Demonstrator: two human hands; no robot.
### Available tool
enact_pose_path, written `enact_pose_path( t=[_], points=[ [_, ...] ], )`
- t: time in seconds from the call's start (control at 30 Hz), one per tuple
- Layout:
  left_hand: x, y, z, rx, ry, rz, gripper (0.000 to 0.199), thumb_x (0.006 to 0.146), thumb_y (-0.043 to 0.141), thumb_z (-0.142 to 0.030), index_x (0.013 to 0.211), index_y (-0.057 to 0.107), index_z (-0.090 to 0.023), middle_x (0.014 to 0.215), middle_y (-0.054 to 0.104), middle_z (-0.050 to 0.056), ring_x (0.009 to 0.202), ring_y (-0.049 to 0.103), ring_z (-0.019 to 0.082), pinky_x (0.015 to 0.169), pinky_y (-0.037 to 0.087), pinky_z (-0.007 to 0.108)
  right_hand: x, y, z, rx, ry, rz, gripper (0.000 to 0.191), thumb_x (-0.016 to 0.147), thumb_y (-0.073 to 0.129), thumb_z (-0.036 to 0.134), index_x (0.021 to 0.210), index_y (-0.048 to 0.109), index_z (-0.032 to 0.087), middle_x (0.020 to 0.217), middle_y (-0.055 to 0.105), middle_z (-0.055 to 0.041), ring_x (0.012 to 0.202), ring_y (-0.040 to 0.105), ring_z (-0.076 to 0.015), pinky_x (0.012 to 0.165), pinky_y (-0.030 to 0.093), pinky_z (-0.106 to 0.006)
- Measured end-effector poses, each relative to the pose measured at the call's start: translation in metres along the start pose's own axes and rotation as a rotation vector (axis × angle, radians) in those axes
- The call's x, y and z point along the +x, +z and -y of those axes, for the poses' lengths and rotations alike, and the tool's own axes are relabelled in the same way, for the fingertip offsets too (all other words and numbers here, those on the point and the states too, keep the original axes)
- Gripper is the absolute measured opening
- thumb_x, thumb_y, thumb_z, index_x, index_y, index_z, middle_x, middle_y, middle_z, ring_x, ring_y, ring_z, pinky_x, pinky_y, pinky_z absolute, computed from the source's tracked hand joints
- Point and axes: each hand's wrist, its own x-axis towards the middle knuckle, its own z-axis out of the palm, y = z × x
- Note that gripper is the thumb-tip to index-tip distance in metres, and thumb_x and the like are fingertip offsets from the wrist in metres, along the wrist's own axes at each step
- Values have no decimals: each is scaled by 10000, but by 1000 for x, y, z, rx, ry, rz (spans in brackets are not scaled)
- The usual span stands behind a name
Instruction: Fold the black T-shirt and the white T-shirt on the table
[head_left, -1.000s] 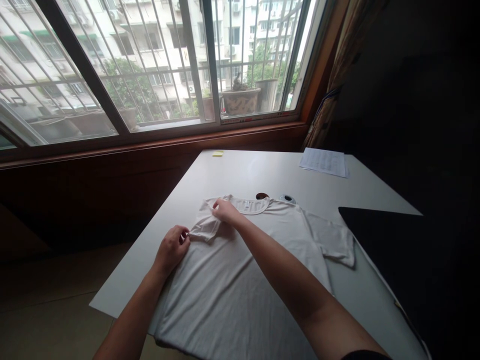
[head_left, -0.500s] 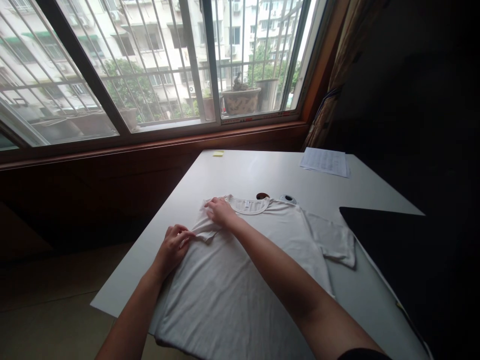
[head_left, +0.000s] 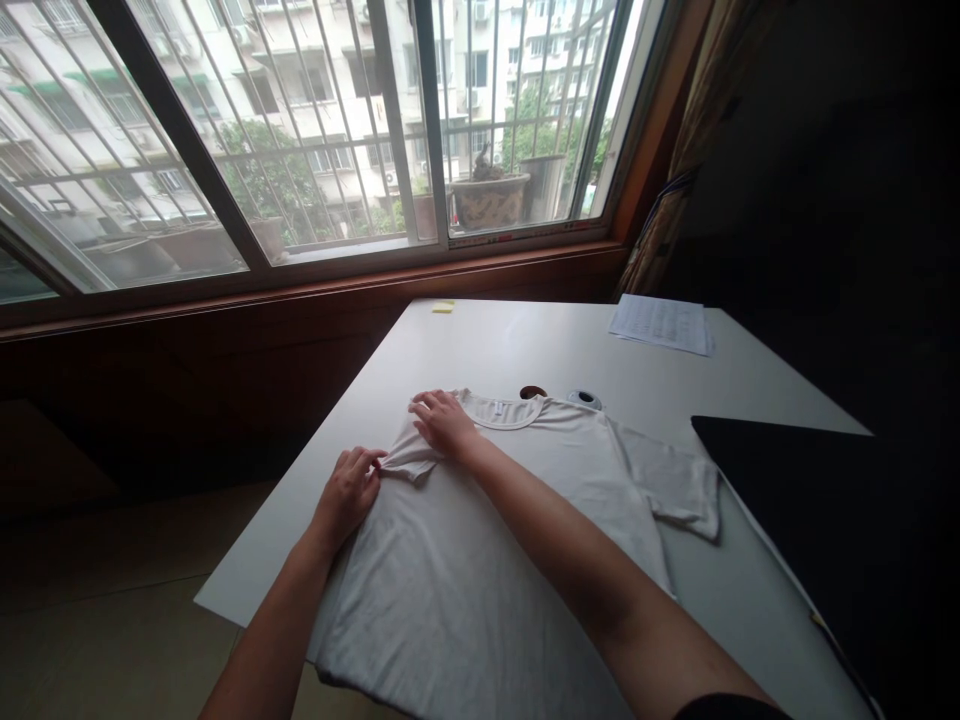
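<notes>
A white T-shirt [head_left: 495, 540] lies spread on the white table [head_left: 517, 345], its neckline pointing away from me and its lower part reaching past the near edge. At its left sleeve, my left hand [head_left: 351, 490] pinches the hem between thumb and fingers, drawing the cloth to a point. My right hand [head_left: 442, 422] rests on the shoulder seam beside the collar, its fingers stretched out over the fabric. The other sleeve [head_left: 675, 480] lies flat on the right, untouched. My right forearm crosses over the shirt's chest.
Beyond the collar sit a brown roll [head_left: 533, 392] and a grey roll of tape [head_left: 584, 399]. Printed papers [head_left: 661, 324] and a yellow sticky note [head_left: 443, 307] lie at the far edge. A black panel [head_left: 787, 500] borders the right. A barred window [head_left: 300, 130] stands behind.
My left hand has tightened its pinch and pulled the sleeve hem outward, so the sleeve is tauter. The right hand's fingers have flattened on the shoulder. The view has shifted slightly.
</notes>
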Motion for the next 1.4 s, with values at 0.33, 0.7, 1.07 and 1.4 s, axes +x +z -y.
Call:
enact_pose_path(
  t=[0.33,0.7,1.07,1.4],
  points=[
    [-1,2,1,-34,-19,-32,240,922,509,-149,1121,597,-249,962,633,49,901,565,247,802,528,393,-56,-20,26,-4,-407,36,286,870,695,385,1092,663,209,1117,640,-96,1033,528,-266,879,418,-389],
    [-2,2,2,-14,-25,-23,203,918,511,-131,1058,614,-237,990,616,54,915,539,241,788,525,375,-54,-13,32,-71,-418,-53,133,965,572,250,938,697,213,1027,645,-80,977,529,-241,832,414,-368],
    [-2,2,3,17,-14,-28,178,900,533,-101,941,642,-235,958,592,49,917,519,242,805,492,378,-55,12,26,206,-404,-15,62,909,678,267,935,710,222,923,697,-30,865,611,-179,803,463,-290],
    [-2,3,5,-8,-22,-34,171,905,545,-116,976,643,-236,970,602,49,911,531,238,793,510,370,-67,-8,33,-48,-461,-47,270,938,662,325,1191,650,231,1177,625,-92,1028,537,-240,858,430,-363]
  ],
)
